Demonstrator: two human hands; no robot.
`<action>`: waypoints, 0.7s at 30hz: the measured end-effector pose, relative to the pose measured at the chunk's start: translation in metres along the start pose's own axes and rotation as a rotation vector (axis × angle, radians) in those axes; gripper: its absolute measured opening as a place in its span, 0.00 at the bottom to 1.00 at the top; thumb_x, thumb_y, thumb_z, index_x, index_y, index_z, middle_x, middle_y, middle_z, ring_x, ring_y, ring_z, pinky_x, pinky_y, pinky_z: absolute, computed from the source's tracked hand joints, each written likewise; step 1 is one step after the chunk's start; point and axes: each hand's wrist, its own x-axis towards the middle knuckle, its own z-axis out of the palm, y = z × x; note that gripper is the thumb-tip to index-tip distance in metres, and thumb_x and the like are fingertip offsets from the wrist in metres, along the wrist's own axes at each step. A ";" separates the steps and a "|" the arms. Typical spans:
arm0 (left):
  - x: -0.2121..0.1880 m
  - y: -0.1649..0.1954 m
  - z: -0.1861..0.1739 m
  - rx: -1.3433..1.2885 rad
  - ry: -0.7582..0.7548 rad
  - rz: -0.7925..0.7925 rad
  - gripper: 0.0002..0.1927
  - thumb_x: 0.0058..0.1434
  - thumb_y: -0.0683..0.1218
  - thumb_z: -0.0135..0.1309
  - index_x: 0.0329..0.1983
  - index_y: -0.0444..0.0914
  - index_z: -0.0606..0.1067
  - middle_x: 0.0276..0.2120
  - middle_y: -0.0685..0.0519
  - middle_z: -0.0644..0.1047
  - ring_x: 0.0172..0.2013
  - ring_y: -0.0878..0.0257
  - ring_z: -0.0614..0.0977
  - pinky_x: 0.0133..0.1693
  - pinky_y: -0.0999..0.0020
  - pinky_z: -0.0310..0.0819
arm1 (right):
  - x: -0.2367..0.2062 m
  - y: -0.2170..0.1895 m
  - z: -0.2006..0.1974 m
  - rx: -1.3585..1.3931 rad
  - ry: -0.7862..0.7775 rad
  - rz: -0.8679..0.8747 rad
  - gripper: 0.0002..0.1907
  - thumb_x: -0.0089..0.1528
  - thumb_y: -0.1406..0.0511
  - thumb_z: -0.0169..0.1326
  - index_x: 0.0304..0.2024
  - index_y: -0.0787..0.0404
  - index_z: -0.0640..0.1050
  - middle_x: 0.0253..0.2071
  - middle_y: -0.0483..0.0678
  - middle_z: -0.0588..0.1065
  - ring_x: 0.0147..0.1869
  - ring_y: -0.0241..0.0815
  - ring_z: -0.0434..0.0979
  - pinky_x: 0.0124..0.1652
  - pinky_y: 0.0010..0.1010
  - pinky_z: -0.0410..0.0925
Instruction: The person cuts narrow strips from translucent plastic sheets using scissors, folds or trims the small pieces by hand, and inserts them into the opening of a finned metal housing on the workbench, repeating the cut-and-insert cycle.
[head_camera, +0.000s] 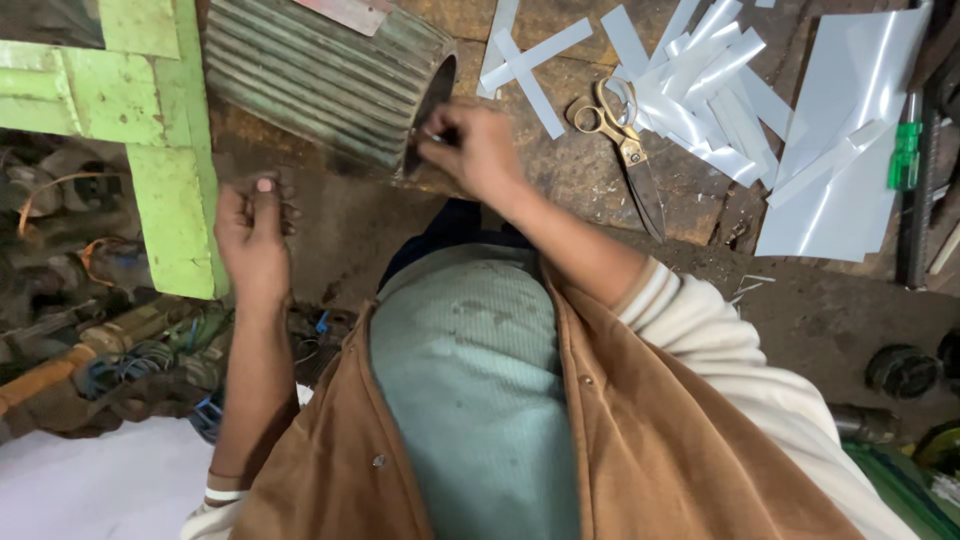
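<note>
While my right hand (478, 150) pinches something small, fingers narrow, at the open end of the ribbed green metal motor housing (330, 75) at eleven o'clock, my left hand (252, 235) hovers loosely curled, empty. Cut white insulation strips (700, 90) and brass-handled scissors (625, 150) lie at one o'clock; strip fitting looks underway. Surface between is open.

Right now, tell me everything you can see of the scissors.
The scissors lie flat on the worn, dark workbench, shut, with brass-coloured handles toward the top and dull grey blades pointing down and to the right. Their loops rest beside the white strips, one loop over a strip's edge. No hand touches them; the right hand is to their left.
</note>
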 end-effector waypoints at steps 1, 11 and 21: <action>0.001 0.000 0.001 0.029 0.002 0.001 0.07 0.78 0.46 0.50 0.48 0.37 0.72 0.36 0.56 0.78 0.32 0.71 0.77 0.34 0.75 0.70 | 0.001 -0.001 0.001 -0.016 -0.015 -0.014 0.11 0.54 0.68 0.68 0.36 0.63 0.79 0.36 0.52 0.79 0.40 0.48 0.83 0.41 0.35 0.73; 0.054 0.009 0.010 0.053 0.015 0.325 0.14 0.84 0.51 0.47 0.60 0.35 0.68 0.46 0.55 0.72 0.45 0.68 0.73 0.51 0.71 0.71 | 0.002 -0.008 0.001 -0.061 0.009 -0.150 0.13 0.53 0.70 0.69 0.35 0.64 0.77 0.37 0.54 0.73 0.45 0.55 0.77 0.44 0.41 0.70; 0.103 0.011 0.017 0.053 -0.188 0.435 0.35 0.80 0.66 0.34 0.72 0.34 0.57 0.69 0.46 0.61 0.70 0.54 0.60 0.71 0.60 0.50 | -0.045 -0.010 0.015 0.163 -0.021 -0.140 0.21 0.62 0.74 0.53 0.59 0.68 0.75 0.59 0.58 0.70 0.63 0.58 0.74 0.60 0.39 0.69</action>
